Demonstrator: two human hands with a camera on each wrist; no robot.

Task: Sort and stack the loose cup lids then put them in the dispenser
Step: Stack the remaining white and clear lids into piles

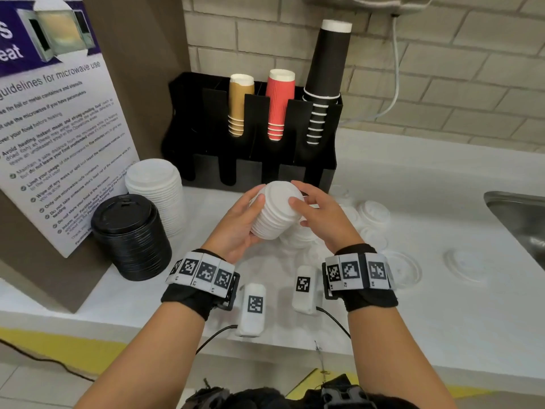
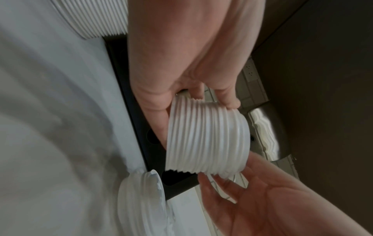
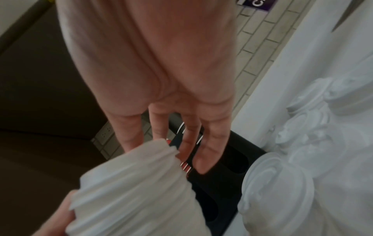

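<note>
A stack of white cup lids [image 1: 275,214] is held tilted above the counter, in front of the black dispenser [image 1: 206,128]. My left hand [image 1: 246,221] grips it from the left and below, thumb on the upper edge; in the left wrist view its fingers [image 2: 159,119] curl round the ribbed stack [image 2: 207,140]. My right hand [image 1: 314,212] touches the stack's right side, thumb on the top lid. In the right wrist view its fingers [image 3: 210,143] are straight beside the stack [image 3: 131,191]. Loose white lids [image 1: 374,214] lie on the counter to the right.
A tall white lid stack [image 1: 156,190] and a black lid stack [image 1: 129,234] stand at the left by a microwave sign [image 1: 59,128]. The dispenser holds tan, red and black cups. Clear lids [image 1: 404,268] lie at the right. A steel sink [image 1: 519,219] is at the far right.
</note>
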